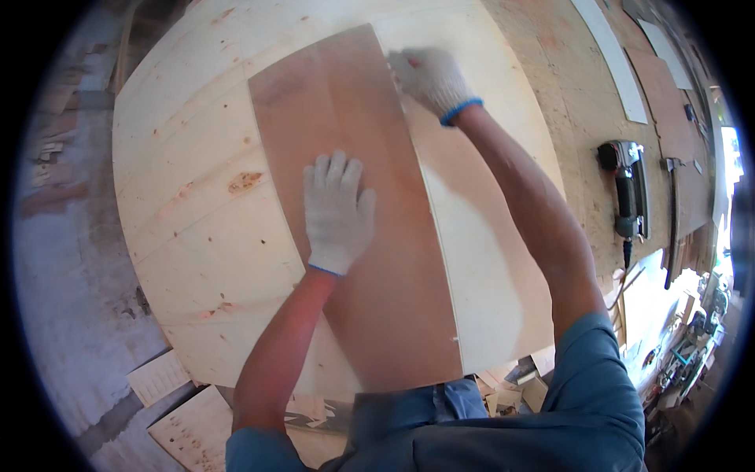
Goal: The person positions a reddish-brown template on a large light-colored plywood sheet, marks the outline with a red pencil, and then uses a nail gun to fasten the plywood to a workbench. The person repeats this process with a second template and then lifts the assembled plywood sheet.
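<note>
So this thin reddish-brown wood panel (405,228) is lying lengthwise on a big pale knotty board (204,189). My gloved left hand (338,208) is flat on it, palm down, gripping nothing. My gloved right hand (431,79) is curled by its right edge, near the far end, kinda blurry, can't tell if it's holding anything. Off right: an air nailer (626,193), hammer (673,220) nearby.

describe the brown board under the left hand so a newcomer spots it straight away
Find the large pale, knotty wooden sheet filling the middle. On it lies a long reddish-brown board, the gloved left hand flat on it. Unlike the sheet, it is darker, without visible knots.
</note>
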Available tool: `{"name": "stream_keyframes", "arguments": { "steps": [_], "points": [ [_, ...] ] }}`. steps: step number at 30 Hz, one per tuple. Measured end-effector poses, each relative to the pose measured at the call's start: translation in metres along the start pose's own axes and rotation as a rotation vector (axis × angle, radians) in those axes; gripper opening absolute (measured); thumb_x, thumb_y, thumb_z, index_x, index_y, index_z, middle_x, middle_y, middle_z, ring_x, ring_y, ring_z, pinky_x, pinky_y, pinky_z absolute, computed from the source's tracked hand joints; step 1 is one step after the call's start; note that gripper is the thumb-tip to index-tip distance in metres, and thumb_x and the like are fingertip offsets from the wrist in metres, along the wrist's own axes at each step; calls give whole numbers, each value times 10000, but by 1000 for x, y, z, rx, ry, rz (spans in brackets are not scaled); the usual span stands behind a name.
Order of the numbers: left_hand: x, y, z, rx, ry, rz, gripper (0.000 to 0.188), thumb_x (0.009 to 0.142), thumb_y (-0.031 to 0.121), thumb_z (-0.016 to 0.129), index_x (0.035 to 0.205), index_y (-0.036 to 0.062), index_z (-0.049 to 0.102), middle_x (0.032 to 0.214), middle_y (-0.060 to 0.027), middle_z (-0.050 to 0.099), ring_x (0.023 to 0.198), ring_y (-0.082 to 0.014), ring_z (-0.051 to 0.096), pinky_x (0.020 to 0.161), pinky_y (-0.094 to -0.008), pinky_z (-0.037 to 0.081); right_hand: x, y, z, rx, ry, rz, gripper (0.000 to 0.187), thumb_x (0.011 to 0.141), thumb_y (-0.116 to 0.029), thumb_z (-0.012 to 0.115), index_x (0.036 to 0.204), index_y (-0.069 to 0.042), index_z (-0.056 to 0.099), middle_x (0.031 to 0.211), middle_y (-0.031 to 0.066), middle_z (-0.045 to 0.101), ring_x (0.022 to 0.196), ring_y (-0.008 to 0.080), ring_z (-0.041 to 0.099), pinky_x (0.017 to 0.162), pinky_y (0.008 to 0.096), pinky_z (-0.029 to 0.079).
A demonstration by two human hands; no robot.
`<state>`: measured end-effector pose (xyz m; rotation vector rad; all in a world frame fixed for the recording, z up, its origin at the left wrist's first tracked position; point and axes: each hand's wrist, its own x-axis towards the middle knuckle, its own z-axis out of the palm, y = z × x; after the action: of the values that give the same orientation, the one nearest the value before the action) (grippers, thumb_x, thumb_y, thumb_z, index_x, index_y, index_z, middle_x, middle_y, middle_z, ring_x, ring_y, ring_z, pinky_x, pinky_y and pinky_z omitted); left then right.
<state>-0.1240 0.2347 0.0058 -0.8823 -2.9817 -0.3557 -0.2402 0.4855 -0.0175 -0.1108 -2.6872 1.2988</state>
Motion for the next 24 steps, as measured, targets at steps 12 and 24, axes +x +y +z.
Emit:
{"name": "stream_keyframes", "arguments": {
  "steps": [12, 24],
  "points": [
    [-11, -12, 27, 106, 214, 116, 425, 963, 257, 592, 1348, 94, 518, 1430, -164, 503, 1354, -400, 422, 1173, -546, 268, -252, -38, -31, 335, -94, 248, 306, 1024, -242, 579, 1083, 22, 723, 861, 100, 742, 775, 114, 697, 701, 271, 572],
    [-11, -24, 44, 132, 340, 211, 374, 958, 306, 588, 1268, 96, 586, 1353, -146, 571, 1286, -361, 482, 1111, -519, 331, -327, -61, -41, 222, -141, 380, 279, 1014, -199, 592, 1119, 32, 707, 869, 103, 742, 760, 115, 698, 712, 269, 571]
  ]
}}
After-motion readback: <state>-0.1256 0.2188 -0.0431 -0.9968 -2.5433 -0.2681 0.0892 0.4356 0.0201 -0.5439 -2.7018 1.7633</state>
